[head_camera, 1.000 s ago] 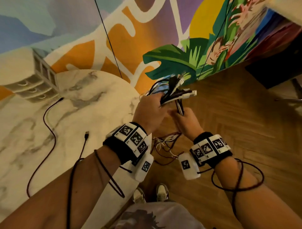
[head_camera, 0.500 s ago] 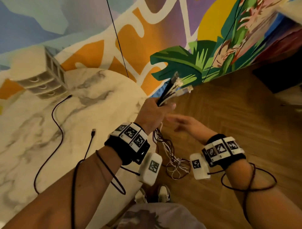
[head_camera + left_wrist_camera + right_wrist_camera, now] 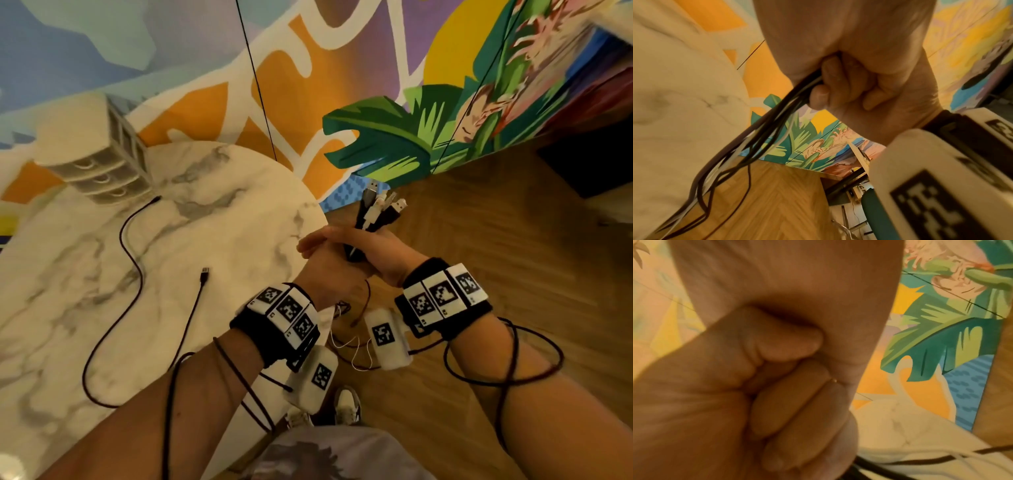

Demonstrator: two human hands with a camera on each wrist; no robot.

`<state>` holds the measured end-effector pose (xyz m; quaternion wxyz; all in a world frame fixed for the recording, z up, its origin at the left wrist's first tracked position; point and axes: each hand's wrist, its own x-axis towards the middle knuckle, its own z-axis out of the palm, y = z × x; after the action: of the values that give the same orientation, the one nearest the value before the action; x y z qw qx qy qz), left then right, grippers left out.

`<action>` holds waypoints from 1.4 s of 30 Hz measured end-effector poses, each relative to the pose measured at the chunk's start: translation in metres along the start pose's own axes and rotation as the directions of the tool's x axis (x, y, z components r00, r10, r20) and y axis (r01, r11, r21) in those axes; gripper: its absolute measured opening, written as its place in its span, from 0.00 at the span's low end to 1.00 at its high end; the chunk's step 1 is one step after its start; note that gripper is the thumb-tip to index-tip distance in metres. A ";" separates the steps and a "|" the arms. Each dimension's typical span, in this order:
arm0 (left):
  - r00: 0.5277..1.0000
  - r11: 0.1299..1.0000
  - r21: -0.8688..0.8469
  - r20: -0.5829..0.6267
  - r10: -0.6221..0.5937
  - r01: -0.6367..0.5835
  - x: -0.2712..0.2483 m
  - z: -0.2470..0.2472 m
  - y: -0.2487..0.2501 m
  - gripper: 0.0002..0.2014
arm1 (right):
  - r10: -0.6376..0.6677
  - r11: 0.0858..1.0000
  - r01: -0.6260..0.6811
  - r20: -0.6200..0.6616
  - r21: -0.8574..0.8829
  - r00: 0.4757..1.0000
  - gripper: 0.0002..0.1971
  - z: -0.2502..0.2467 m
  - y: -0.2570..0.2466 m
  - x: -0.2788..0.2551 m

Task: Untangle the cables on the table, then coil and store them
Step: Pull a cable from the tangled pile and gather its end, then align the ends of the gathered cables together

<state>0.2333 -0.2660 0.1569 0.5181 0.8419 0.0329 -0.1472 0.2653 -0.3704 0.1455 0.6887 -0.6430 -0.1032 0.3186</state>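
— Since half a second ago the right hand [image 3: 383, 253] has closed in on the bundle of cables [image 3: 371, 219], wrapping over the left hand [image 3: 329, 270].

— Which way does the bundle run?

— Plugs up and away, tails [image 3: 748, 146] hanging below the left fist, off the table's [image 3: 205, 212] edge. Both hands curl round it, touching; the right's hold looks firm, though that view is blurred.

— And the table?

— One dark cable [image 3: 130, 260] lies there, well apart.

Two loose cables [image 3: 126, 291], one drawer unit [image 3: 99, 164]
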 end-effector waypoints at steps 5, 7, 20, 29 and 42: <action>0.993 0.986 0.162 0.115 0.005 -0.024 -0.003 -0.005 -0.017 0.22 | 0.019 0.995 -0.024 -0.047 -0.100 0.999 0.20 0.012 0.004 0.006; 0.971 0.935 0.322 0.226 0.077 -0.149 -0.006 -0.014 -0.028 0.21 | 0.019 0.993 -0.031 -0.098 -0.114 0.995 0.19 0.015 0.007 0.007; 0.709 0.422 0.683 0.199 0.677 -0.595 0.010 -0.040 -0.005 0.20 | -0.114 0.865 0.026 -0.146 -0.501 0.983 0.11 0.042 0.023 0.000; 0.623 0.452 0.602 0.099 0.776 -0.658 0.003 -0.021 -0.040 0.06 | 0.071 0.912 -0.177 -0.281 -0.370 0.957 0.19 0.044 0.053 -0.001; 0.866 0.532 0.688 -0.335 -0.371 0.494 -0.007 -0.131 -0.252 0.23 | 0.182 0.973 -0.219 -0.337 -0.076 0.924 0.26 0.048 0.066 0.004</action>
<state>0.2023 -0.0335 -0.0030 0.0631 0.9521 0.2147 -0.2082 0.2212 -0.3306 0.0889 0.6228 -0.7318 0.0616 0.2698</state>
